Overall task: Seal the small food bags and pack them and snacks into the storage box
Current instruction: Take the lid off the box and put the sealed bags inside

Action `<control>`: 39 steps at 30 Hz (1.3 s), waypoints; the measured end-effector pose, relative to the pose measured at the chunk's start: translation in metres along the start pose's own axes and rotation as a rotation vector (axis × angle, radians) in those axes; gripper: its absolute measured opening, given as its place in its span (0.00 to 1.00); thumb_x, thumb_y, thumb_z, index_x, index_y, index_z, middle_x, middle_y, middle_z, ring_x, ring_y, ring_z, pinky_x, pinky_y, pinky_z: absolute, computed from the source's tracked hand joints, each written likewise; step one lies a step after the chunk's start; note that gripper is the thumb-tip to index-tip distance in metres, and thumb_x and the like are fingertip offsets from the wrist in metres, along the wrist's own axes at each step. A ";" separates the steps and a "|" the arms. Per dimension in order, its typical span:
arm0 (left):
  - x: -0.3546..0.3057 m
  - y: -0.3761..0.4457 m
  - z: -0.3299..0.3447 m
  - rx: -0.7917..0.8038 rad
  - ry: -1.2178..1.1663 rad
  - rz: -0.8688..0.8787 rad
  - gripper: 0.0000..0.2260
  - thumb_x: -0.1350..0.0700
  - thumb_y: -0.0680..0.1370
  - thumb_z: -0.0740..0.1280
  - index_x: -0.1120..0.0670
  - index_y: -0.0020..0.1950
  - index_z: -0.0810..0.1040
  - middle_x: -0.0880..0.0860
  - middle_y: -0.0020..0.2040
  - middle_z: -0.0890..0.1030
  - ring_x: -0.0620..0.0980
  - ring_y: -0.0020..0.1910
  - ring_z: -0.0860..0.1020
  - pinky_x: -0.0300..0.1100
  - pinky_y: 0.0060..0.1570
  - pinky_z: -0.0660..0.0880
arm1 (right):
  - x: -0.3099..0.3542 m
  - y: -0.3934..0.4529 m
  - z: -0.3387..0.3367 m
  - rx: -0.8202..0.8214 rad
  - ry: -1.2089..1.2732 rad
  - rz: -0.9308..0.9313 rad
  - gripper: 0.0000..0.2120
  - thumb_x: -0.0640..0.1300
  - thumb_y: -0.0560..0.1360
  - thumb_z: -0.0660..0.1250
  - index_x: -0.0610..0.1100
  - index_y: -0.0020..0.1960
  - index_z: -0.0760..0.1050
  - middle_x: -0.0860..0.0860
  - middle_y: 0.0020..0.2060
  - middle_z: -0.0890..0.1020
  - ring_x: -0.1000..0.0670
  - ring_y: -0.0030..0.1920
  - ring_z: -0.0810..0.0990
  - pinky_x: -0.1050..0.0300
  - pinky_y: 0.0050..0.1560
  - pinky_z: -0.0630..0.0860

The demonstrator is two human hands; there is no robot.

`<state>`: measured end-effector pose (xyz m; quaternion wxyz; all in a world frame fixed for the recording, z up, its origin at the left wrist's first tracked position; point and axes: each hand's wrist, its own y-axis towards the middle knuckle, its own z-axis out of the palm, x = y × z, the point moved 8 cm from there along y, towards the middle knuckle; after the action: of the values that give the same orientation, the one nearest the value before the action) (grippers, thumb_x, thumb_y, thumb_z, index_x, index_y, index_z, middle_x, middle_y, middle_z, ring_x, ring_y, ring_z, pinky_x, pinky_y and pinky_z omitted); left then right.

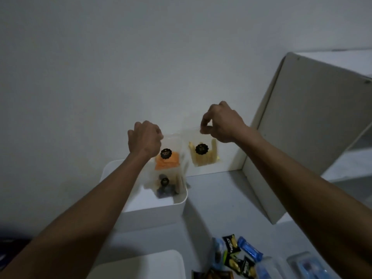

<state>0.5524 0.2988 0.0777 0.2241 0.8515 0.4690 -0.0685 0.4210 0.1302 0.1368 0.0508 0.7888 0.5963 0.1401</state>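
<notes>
Dim room w/ a plain white wall [100, 67] behind a pale grey tabletop [221, 198]. At right a white shelf unit [302, 137] stands on the tabletop, side panel facing the person.

White storage box [145, 210] sits open at centre-left on the tabletop, against the wall. Inside it, blurred, a clear bag w/ dark contents [164, 188] and a round black sticker. A white lid [141, 264] lies at the bottom edge, near the person.

Left hand [145, 139] is held above the box, fingers curled round the top of a clear bag of orange pieces [167, 161], which hangs over the box opening. Right hand [221, 123] pinches the top corner of a clear bag of pale yellow sticks [203, 156], held up in front of the wall, just right of the box. Both bags carry black stickers.

Bottom right on the tabletop: wrapped snacks [235, 256], blue and black-yellow packets in a loose pile, plus a clear blister pack [306, 264].
</notes>
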 end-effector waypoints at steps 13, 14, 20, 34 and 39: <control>0.088 -0.012 0.065 0.181 -0.142 -0.177 0.05 0.50 0.75 0.73 0.46 0.39 0.84 0.52 0.51 0.82 0.55 0.55 0.75 0.50 0.53 0.70 | 0.067 -0.011 0.162 0.098 0.116 0.076 0.08 0.57 0.72 0.73 0.55 0.47 0.83 0.53 0.59 0.72 0.48 0.61 0.65 0.49 0.58 0.69; 0.092 -0.015 0.077 0.198 -0.139 -0.185 0.05 0.50 0.74 0.73 0.45 0.38 0.84 0.52 0.52 0.81 0.55 0.55 0.75 0.51 0.53 0.71 | 0.063 -0.014 0.179 0.105 0.126 0.103 0.07 0.56 0.71 0.73 0.56 0.47 0.84 0.53 0.64 0.70 0.47 0.64 0.63 0.48 0.61 0.67; 0.107 -0.027 0.147 0.281 -0.085 -0.197 0.01 0.49 0.74 0.73 0.44 0.43 0.85 0.52 0.55 0.78 0.54 0.58 0.72 0.50 0.52 0.67 | 0.039 -0.022 0.258 0.151 0.174 0.236 0.06 0.56 0.70 0.74 0.55 0.41 0.83 0.55 0.79 0.49 0.43 0.76 0.48 0.40 0.72 0.58; 0.119 -0.034 0.220 0.374 -0.108 -0.236 0.05 0.47 0.73 0.75 0.45 0.45 0.85 0.52 0.56 0.77 0.54 0.56 0.73 0.51 0.56 0.70 | 0.025 -0.009 0.310 0.282 0.131 0.288 0.07 0.55 0.70 0.74 0.53 0.40 0.84 0.54 0.79 0.46 0.41 0.76 0.44 0.35 0.72 0.57; 0.120 -0.036 0.216 0.372 -0.132 -0.234 0.08 0.44 0.74 0.72 0.44 0.50 0.85 0.53 0.57 0.77 0.56 0.58 0.73 0.52 0.57 0.70 | 0.024 -0.011 0.307 0.278 0.139 0.291 0.10 0.58 0.70 0.73 0.52 0.45 0.84 0.53 0.79 0.46 0.40 0.77 0.44 0.34 0.72 0.59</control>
<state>0.6085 0.3111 -0.1648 0.0842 0.8116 0.5283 -0.2348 0.5033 0.1831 -0.1558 -0.1204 0.8543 0.4920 0.1167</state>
